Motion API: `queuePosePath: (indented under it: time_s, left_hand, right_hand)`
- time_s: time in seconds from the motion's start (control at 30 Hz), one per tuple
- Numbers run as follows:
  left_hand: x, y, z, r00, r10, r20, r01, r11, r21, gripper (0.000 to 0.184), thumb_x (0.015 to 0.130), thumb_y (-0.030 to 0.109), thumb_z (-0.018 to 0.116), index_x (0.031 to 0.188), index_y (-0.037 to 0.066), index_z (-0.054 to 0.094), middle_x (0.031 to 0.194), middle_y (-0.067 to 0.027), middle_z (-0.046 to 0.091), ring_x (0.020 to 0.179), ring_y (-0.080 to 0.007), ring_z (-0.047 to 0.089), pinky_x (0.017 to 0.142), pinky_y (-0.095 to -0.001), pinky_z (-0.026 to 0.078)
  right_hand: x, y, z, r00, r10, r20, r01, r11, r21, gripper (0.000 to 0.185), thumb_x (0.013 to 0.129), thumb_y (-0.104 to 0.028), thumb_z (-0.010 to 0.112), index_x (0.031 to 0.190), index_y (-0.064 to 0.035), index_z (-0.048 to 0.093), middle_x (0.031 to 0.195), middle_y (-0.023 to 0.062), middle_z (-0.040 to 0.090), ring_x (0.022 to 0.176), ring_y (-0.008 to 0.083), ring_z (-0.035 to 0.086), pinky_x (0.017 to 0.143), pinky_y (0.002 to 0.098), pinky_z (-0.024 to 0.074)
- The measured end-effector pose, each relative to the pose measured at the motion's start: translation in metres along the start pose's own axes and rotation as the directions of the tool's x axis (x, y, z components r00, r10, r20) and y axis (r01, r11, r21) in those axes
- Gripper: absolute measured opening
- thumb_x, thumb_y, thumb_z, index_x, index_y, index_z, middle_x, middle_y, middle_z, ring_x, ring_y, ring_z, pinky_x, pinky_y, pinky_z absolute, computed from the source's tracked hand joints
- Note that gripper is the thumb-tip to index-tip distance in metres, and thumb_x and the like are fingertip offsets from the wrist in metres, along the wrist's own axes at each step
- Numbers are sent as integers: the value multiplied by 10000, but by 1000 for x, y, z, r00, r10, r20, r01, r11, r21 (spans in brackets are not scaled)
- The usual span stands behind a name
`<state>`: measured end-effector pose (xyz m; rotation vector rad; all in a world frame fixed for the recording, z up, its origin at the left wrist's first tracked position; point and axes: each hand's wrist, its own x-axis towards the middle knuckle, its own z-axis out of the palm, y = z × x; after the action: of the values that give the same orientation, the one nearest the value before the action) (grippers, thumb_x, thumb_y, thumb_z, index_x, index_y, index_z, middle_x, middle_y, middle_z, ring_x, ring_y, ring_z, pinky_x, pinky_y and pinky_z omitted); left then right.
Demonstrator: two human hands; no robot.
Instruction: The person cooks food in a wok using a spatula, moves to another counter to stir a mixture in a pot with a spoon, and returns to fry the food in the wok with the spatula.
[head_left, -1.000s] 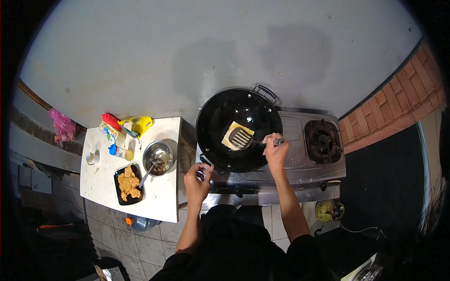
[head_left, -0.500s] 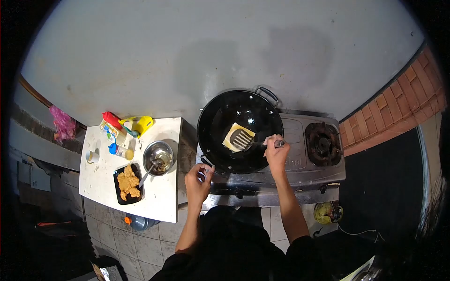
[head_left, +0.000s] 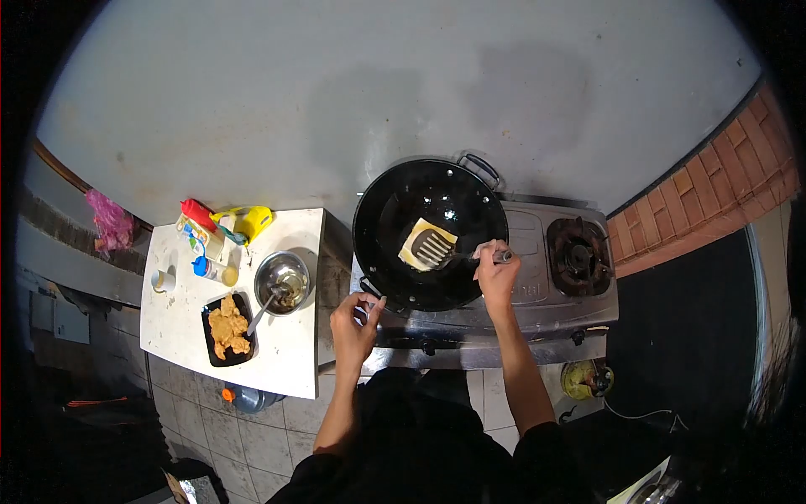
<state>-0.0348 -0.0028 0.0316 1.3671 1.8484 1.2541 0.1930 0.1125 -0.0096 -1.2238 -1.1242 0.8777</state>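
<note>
A large black wok point(head_left: 386, 197) rests on the left side of the stove. Inside it lies a square, pale yellow piece of food point(head_left: 417, 227) that looks like a folded pastry. My right hand point(head_left: 495, 273) grips a slotted turner point(head_left: 433, 248) by its handle, and the turner's head lies flat over the food. At the wok's lower left, my left hand point(head_left: 356, 323) is closed around the near wok handle point(head_left: 368, 286), thumb and fingers curled at the rim.
On the white table point(head_left: 185, 328) at left stand a black tray point(head_left: 228, 359) of battered food, a steel bowl point(head_left: 282, 260) with a spoon and several bottles. A second burner point(head_left: 578, 259) is on the right; a gas cylinder point(head_left: 583, 380) stands below.
Almost nothing differs. The view has shifted very slightly; both hands, the turner and the food keep their places in and at the wok.
</note>
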Motion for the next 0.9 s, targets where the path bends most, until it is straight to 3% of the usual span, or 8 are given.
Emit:
queuePosePath:
  time_s: [0.4,0.47,0.9]
  left_hand:
    - [2,0,-1,1000,27,2,-27,1000,9,133,796,99,748,778,0,660,664,-56,585,526,-124,512,505,-264,401]
    - [2,0,-2,1000,24,8,-24,1000,10,133,797,98,748,779,0,660,664,-56,584,526,-124,512,504,-264,400]
    - [3,0,-3,999,14,30,-14,1000,12,138,804,107,741,782,-2,659,650,-57,575,520,-123,512,503,-263,400]
  right_hand:
    - [0,0,0,1000,3,4,-2,1000,-15,300,956,-139,517,689,-3,534,655,52,590,422,74,488,362,233,362]
    - [0,-2,2,1000,5,-27,-4,1000,15,327,964,-173,521,673,-28,561,494,-5,473,384,64,450,370,247,330]
    - [-1,-1,2,999,3,-48,-2,1000,19,328,969,-162,517,670,-31,558,500,-4,489,393,57,450,370,246,332]
